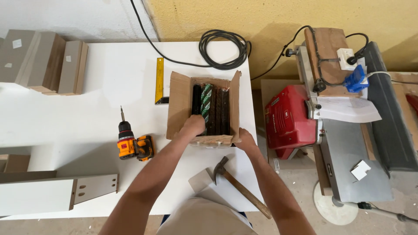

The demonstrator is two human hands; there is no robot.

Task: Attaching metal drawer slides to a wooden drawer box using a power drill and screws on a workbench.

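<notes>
Fingers of my left hand [193,125] are curling down inside the cardboard box [179,106], closing on dark packs [215,111]; my right hand [246,140] is gripping its near corner. Beneath them, I'm seeing a white table [109,87] against a yellow wall [270,21]. Left of them a drill [133,146] is lying; nearer me, a hammer [237,185].

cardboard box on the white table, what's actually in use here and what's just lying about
In hand:
cardboard box, open
dark rolls inside it
left hand, reaching into the box
right hand, on the box's near corner

Lying about:
cordless drill
hammer
yellow square ruler
coiled black cable
stacked boards
red machine
</notes>
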